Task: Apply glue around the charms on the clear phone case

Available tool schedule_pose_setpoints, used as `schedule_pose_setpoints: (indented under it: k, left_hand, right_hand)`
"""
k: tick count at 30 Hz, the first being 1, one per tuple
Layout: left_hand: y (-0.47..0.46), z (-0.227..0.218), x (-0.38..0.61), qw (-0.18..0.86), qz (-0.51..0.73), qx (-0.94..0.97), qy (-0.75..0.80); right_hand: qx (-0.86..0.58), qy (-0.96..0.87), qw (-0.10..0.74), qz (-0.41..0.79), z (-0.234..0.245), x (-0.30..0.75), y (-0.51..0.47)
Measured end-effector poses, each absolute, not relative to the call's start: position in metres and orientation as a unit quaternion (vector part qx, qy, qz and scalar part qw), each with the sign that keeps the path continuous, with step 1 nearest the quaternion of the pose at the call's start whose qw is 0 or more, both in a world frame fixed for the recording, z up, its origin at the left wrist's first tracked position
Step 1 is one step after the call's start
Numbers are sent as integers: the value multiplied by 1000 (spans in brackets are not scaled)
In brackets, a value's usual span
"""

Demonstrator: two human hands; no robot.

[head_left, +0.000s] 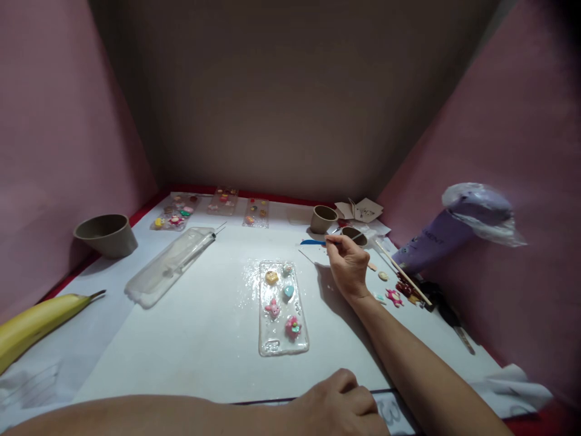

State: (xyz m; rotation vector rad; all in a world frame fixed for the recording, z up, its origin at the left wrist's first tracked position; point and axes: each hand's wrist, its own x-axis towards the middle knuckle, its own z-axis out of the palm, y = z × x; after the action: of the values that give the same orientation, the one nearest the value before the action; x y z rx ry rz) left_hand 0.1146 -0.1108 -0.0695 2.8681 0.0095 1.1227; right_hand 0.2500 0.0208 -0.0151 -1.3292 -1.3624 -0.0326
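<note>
My right hand is closed in a pinch on a thin tool with a blue blade-shaped end, held above the table near two brown cups. Down at the table's front edge, my left hand rests with its fingers curled under; I see nothing in it, though its fingertips are hidden. Between the hands and to their left lies a clear phone case, with a glossy coating and several small charms, among them a pink bunny, a pink flower and a yellow piece.
Decorated cases lie along the back. At left are a clear tray with a syringe, a brown bowl and a banana. One brown cup stands back right; loose charms, a wooden stick and a purple tube are at right.
</note>
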Motion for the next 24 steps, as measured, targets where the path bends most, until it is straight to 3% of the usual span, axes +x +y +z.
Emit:
schedule_pose_setpoints:
  k: [5,11,18,24]
  left_hand:
    - [-111,-67,115,32,390,920,1]
    - [-112,-64,114,40,383,923,4]
    - [-112,-65,113,41,370,928,6]
    - [-113,-63,113,45,371,928,1]
  right_hand:
    - [-537,-527,644,136,-11,247,21]
    - [-482,-523,670,214,-4,238,14]
    - [-467,-563,638,239,-4,229,5]
    - [-467,-631,591,186,-9,225,0]
